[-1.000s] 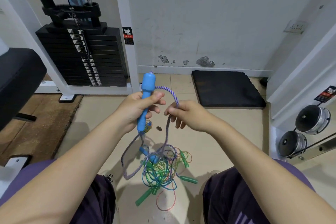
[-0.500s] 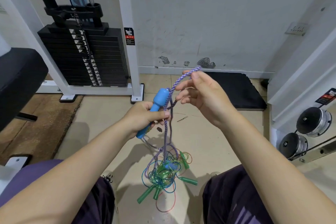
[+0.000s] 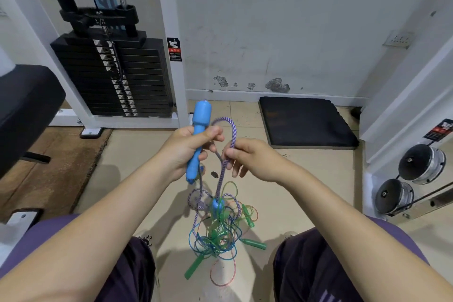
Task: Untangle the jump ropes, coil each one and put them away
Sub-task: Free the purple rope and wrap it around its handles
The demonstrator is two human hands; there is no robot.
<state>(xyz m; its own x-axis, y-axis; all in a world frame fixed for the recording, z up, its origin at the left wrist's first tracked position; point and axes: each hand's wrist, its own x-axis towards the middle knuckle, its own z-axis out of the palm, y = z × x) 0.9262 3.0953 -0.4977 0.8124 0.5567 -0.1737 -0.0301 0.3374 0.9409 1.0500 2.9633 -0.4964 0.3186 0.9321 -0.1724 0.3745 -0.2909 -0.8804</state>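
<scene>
Left hand (image 3: 186,152) grips the blue handle (image 3: 198,140) upright, thumb across its shaft. Right hand (image 3: 250,157) pinches the purple braided rope (image 3: 232,130), which arches between both hands. The rope hangs down into a tangle of ropes (image 3: 218,233) on the floor (image 3: 306,162), between the person's knees; green handles (image 3: 253,244) lie among it.
</scene>
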